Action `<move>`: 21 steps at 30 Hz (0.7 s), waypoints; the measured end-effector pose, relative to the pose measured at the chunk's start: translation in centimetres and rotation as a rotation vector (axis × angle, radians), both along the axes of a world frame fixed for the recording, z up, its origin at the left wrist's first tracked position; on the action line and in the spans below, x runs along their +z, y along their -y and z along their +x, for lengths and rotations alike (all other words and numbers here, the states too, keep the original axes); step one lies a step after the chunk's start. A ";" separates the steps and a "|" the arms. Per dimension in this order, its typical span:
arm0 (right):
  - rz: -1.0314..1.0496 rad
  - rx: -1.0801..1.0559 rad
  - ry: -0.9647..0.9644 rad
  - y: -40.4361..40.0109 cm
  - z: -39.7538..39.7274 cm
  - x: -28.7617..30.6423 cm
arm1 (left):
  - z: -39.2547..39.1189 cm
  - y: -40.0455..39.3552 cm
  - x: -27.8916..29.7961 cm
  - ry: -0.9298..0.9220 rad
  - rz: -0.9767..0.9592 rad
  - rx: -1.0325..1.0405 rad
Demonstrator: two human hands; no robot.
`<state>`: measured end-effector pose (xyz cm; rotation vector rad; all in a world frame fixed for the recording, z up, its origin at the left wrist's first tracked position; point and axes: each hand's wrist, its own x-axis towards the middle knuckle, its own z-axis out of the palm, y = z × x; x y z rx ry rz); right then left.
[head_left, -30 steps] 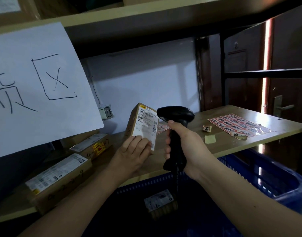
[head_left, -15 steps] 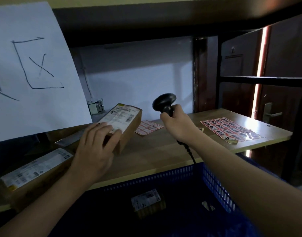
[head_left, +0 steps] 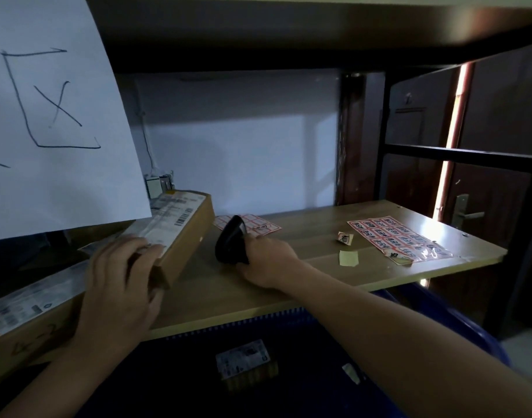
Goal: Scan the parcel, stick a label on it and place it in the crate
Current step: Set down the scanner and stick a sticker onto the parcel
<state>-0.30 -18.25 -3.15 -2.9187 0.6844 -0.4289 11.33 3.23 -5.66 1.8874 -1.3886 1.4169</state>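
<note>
A brown cardboard parcel (head_left: 183,233) with a white shipping label on top lies flat on the wooden shelf (head_left: 304,267). My left hand (head_left: 123,279) grips its near end. My right hand (head_left: 266,260) holds the black barcode scanner (head_left: 230,244) low on the shelf, just right of the parcel. A sheet of red-bordered labels (head_left: 397,239) lies at the right of the shelf, a smaller sheet (head_left: 255,224) behind the scanner. The blue crate (head_left: 439,324) stands below the shelf's front edge and holds one small parcel (head_left: 246,365).
Another long parcel (head_left: 26,318) lies at the left of the shelf. A white paper sign (head_left: 47,116) hangs at upper left. Two loose label scraps (head_left: 347,257) lie on the shelf. A dark door with a handle (head_left: 467,214) stands at right.
The parcel went from upright in front of the scanner to lying flat on the shelf. My right hand lowered the scanner from the air down onto the shelf.
</note>
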 end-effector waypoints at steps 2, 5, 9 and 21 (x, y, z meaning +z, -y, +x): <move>-0.029 0.019 0.004 -0.3 1.1 0.0 | 0.1 0.1 0.1 -0.014 -0.080 -0.011; -0.086 0.041 0.000 -0.3 2.8 -0.1 | -0.5 0.5 -0.1 -0.092 -0.099 -0.011; -0.140 0.030 -0.033 0.0 4.6 0.0 | 1.3 0.5 -1.0 -0.298 0.005 0.071; -0.137 -0.048 -0.079 -0.9 3.8 -0.6 | -0.2 0.2 -1.1 -0.273 -0.077 -0.029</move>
